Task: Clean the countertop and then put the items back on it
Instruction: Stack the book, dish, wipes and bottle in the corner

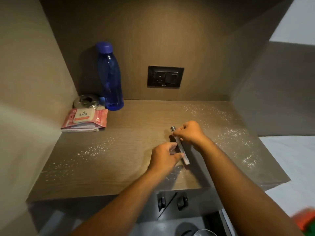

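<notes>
Over the powder-flecked woodgrain countertop (119,150), both hands grip a slim metal-capped tube (180,147).

The scene is dim and warm-toned, with a soft pool of light falling on the back wall (170,36) at the upper centre of the frame and fading toward the corners. The blue bottle (110,77) throws a dark shadow to its left on the wall, and a short shadow lies on the countertop (102,167) beneath the two hands at centre. White specks on the countertop catch the light at right and lower left. Wide-angle distortion bends the side walls and the counter's front edge outward. The bottom of the frame is smeared and soft, and an orange blur (305,218) sits at lower right.
</notes>
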